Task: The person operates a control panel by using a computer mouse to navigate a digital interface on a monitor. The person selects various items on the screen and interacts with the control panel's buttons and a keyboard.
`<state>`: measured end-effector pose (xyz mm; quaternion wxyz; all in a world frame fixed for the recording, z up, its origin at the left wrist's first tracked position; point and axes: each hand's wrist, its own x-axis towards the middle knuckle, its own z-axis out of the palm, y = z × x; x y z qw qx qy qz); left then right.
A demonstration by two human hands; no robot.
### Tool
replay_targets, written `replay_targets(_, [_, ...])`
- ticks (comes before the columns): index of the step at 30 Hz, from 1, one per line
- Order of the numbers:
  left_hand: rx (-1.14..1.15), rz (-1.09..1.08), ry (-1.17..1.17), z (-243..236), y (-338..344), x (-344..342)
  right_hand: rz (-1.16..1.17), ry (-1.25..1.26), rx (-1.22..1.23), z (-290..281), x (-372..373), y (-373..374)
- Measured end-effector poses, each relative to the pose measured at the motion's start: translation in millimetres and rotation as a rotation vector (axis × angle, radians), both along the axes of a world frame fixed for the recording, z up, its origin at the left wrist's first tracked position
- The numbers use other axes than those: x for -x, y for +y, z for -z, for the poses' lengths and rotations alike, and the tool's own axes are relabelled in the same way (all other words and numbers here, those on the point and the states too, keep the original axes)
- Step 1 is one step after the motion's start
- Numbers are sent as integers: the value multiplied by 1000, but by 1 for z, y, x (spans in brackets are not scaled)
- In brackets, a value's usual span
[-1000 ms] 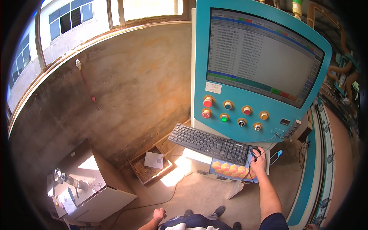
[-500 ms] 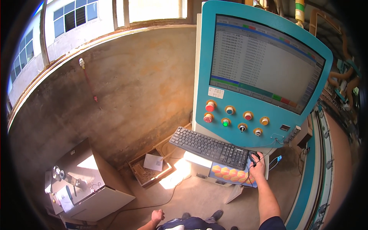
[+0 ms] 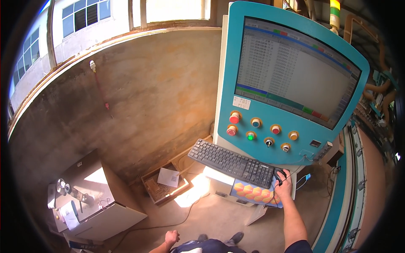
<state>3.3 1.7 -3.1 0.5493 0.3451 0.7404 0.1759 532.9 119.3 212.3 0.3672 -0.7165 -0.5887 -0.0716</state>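
Observation:
My right hand (image 3: 284, 188) is wrapped over a black computer mouse (image 3: 279, 174) at the right end of a shelf. Under the hand lies a mouse pad (image 3: 253, 192) with a blue ground and orange and yellow hexagons. Just left of the mouse a black keyboard (image 3: 230, 162) rests at a slant. Above both rises a teal control cabinet with a lit screen (image 3: 291, 71) showing rows of text. My left hand (image 3: 171, 237) hangs low near my body, its fingers curled into a fist, with nothing visible in it.
Round push buttons and knobs (image 3: 251, 136) sit below the screen. Left on the floor are a wooden crate (image 3: 157, 198) with a paper in it and a box-like cabinet (image 3: 109, 219) with tools on top. A cable (image 3: 185, 217) crosses the floor. Machine rails (image 3: 356, 181) run along the right.
The whole view has shifted slightly, so the cabinet sits a little further right. My right hand stays on the mouse, and my left hand remains curled.

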Motion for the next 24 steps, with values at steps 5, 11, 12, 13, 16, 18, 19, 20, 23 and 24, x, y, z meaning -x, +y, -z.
replay_targets(5, [10, -7, 1, -9, 0, -3, -19, -3, -14, -1, 0, 0])
replay_targets(11, [-3, 7, 18, -13, 0, -4, -28, -15, -27, 0, -1, 1])
replay_targets(12, [5, 2, 18, -12, 0, -3, -29, -13, -24, 0, 0, 1])
replay_targets(13, [14, -3, 19, -11, 0, -3, -25, -10, -22, -2, 1, 1])
replay_targets(16, [9, 4, 1, -6, -1, 0, -32, -7, -34, -2, 1, 1])
replay_targets(18, [5, 16, 9, -7, -1, 0, -24, -3, -20, -2, 0, 0])
replay_targets(19, [0, 28, 16, -9, -1, -1, -24, -2, -19, 0, -1, 0])
replay_targets(20, [2, 28, 16, -9, -1, -2, -30, -4, -23, 1, -2, 0])
replay_targets(23, [23, 4, 29, -10, -2, -2, -35, -3, -22, 1, -2, 0])
replay_targets(24, [24, 8, 34, -9, -2, -2, -32, -3, -17, 0, -1, 0])
